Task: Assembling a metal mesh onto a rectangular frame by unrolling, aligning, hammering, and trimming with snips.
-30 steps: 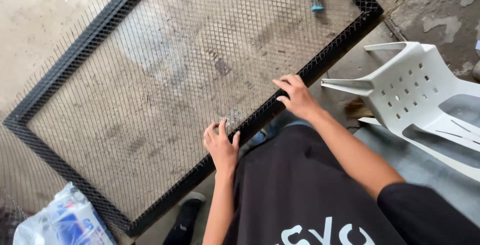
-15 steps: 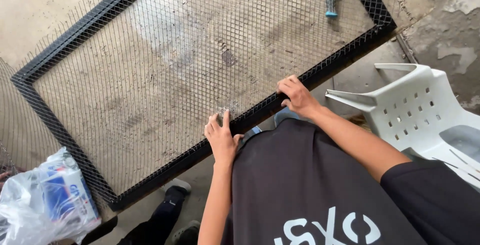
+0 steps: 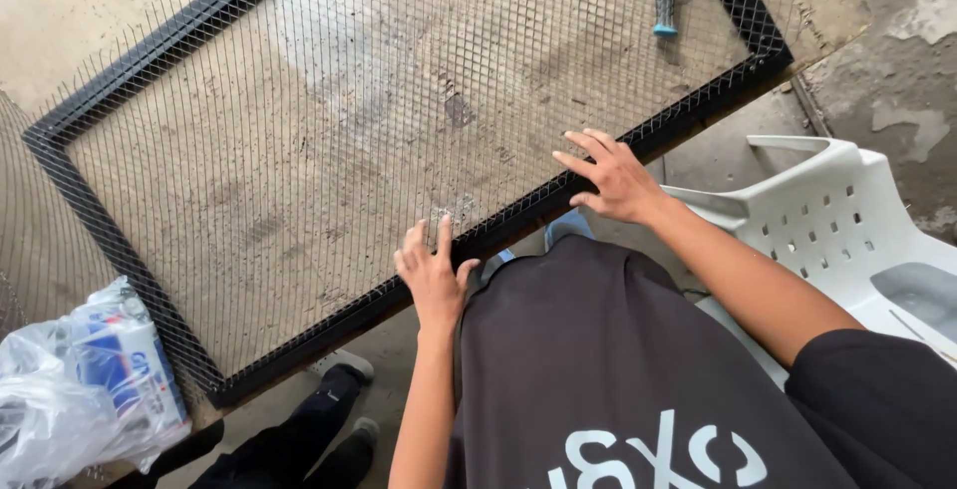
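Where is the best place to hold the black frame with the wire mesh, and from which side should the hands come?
Probably the solid black bar on the near edge of the frame, reached from the person's side. The left hand and right hand already rest there, spread apart. The bar is firm, whereas the thin wire mesh would likely bend or prick fingers.

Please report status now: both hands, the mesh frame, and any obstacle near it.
Left hand and right hand open, flat on near edge of black mesh frame. Frame lies on concrete. White plastic chair close at right; plastic bag at left corner.
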